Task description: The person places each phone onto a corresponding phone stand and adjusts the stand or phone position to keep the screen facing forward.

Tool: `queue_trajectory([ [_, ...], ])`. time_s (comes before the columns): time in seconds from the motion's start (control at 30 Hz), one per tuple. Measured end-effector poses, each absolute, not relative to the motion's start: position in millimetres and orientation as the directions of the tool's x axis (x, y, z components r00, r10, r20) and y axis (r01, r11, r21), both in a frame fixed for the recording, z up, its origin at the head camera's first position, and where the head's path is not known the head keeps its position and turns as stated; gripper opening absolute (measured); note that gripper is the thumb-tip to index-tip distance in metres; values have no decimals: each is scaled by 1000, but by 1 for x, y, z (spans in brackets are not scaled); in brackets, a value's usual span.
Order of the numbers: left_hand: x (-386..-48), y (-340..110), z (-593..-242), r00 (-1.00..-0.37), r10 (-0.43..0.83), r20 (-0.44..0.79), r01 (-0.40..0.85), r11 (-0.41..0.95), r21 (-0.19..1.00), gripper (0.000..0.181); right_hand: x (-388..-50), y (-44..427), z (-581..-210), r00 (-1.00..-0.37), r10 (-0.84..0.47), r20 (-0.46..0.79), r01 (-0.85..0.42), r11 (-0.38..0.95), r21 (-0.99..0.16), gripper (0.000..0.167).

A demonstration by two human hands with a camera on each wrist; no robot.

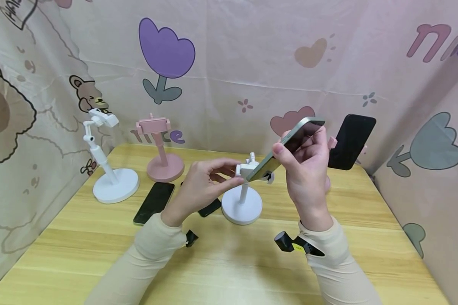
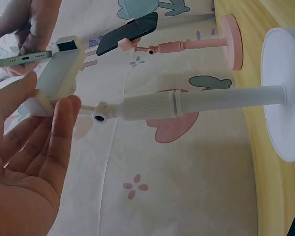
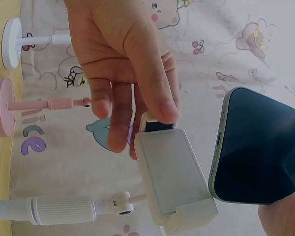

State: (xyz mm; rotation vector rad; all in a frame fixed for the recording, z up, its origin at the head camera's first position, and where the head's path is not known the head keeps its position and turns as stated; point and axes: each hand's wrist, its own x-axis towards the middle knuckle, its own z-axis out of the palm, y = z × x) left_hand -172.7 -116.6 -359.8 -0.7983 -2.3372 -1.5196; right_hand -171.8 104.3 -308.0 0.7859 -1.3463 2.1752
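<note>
A white phone stand [image 1: 242, 207] stands upright on the table between the two hands. My left hand [image 1: 204, 182] pinches one end of the stand's clamp [image 3: 172, 167], thumb on one side and fingers on the other. Nothing sits in that clamp. My right hand [image 1: 307, 169] grips a phone with a pale green edge [image 1: 302, 132], raised and tilted. The phone's lower end is close beside the clamp; in the right wrist view its dark screen shows, with a narrow gap to the clamp's far end.
At the left are another white stand [image 1: 116, 186] and a pink stand [image 1: 165, 167]. A dark phone [image 1: 154, 203] lies before them, and a smaller one [image 1: 210, 208] lies partly behind the left hand. A second pink stand holds a black phone [image 1: 352, 142] at the right.
</note>
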Motion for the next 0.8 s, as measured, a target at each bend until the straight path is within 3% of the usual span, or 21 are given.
queue_trajectory([
  [0.23,-173,-113,-362,-798,286,530,601,308,738,31,-170,100,-308,-721,113,684,-663,-400,-633,51],
  [0.57,-174,-112,-364,-781,277,559,623,297,723,27,-167,94,-313,-712,182,678,-699,-272,-662,60],
  [0.8,-173,-109,-364,-730,280,624,684,291,669,25,-170,86,-316,-614,238,753,-789,-205,-579,63],
])
